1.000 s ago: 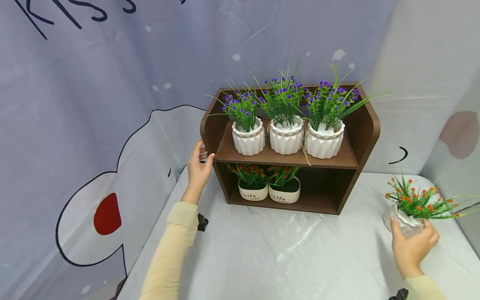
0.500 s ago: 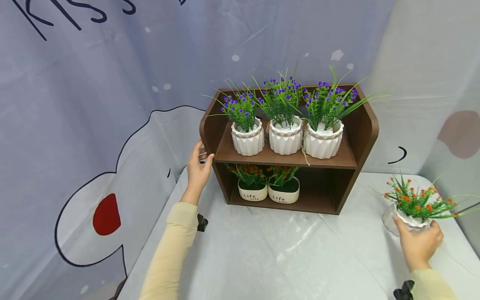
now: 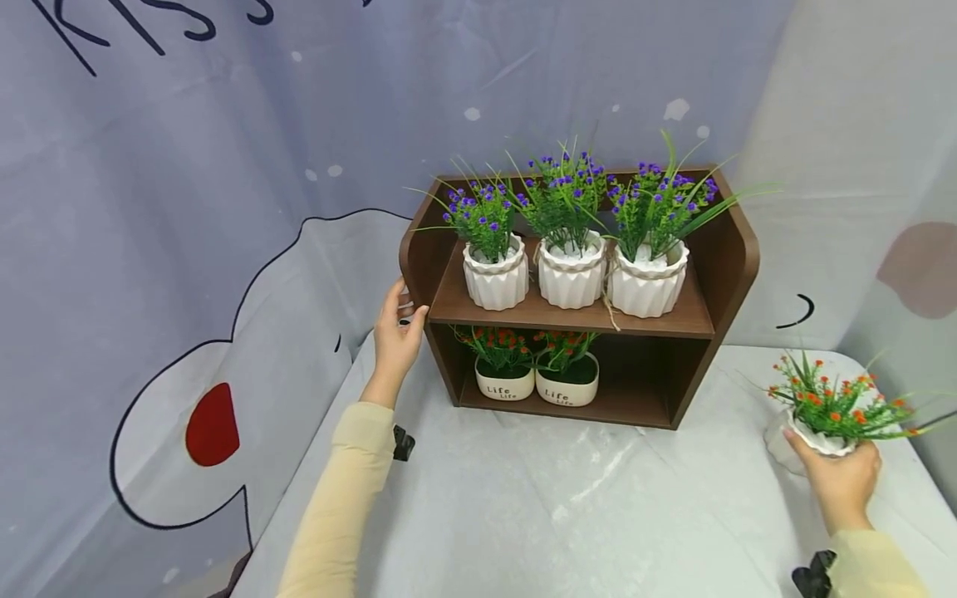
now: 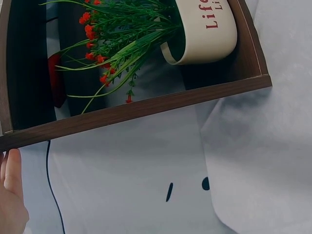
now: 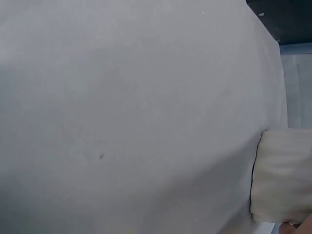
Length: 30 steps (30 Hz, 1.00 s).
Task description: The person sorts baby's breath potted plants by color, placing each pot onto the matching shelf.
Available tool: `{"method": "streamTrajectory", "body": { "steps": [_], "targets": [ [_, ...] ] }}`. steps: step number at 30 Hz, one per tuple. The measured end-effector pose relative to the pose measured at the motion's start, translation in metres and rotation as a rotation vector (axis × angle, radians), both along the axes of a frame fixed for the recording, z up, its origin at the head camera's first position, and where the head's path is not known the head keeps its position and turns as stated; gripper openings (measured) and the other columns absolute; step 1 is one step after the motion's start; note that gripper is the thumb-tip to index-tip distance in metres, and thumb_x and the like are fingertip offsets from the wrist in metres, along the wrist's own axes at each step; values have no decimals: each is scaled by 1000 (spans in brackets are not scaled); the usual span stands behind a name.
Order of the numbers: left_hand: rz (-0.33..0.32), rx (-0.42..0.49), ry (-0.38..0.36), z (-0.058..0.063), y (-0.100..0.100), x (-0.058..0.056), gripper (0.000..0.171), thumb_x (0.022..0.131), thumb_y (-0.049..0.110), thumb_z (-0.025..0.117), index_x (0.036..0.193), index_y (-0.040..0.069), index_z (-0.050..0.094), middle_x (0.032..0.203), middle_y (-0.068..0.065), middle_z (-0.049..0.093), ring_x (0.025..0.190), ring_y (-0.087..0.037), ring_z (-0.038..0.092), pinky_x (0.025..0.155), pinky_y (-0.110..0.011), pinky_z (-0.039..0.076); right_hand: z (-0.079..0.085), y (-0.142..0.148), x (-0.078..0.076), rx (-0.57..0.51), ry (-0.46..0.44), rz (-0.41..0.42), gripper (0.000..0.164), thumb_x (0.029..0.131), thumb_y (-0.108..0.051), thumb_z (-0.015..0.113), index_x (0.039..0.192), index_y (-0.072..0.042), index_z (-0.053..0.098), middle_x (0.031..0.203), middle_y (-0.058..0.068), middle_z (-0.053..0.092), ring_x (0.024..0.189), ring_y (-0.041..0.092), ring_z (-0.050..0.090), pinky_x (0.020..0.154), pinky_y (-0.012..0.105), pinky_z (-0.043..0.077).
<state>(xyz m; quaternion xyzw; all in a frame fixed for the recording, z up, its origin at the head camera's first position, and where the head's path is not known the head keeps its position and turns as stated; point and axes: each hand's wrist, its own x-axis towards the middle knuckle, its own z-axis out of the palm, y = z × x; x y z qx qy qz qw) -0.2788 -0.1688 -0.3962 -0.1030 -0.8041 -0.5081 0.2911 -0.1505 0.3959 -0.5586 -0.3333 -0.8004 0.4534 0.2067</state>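
My left hand rests on the outer left side of a brown two-tier shelf, its fingers fairly straight. In the left wrist view those fingers touch the outside of the side board. At the far right, my right hand grips a white ribbed pot of orange flowers, thumb on its near left side. The other fingers are mostly hidden. The right wrist view shows that pot standing on the pale cloth, a fingertip at its lower edge.
Pots of purple flowers line the upper tier. Below them sit two cream "Life" pots of red-orange flowers. Pale cloth covers the table, and a printed curtain hangs behind.
My right hand has shifted slightly right and closer around the flower pot, which has stayed nearly in place. The left hand and shelf have not moved.
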Motion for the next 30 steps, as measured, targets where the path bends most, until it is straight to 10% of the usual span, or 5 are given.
{"method": "streamTrajectory", "body": {
  "steps": [30],
  "targets": [
    [5, -22, -9, 2, 0, 0, 51, 90, 4, 64, 137, 5, 46, 112, -25, 58, 97, -38, 64, 74, -52, 56, -5, 8, -2, -27, 13, -17, 96, 72, -22, 80, 146, 1, 25, 140, 27, 32, 128, 43, 31, 116, 44, 21]
  ]
}}
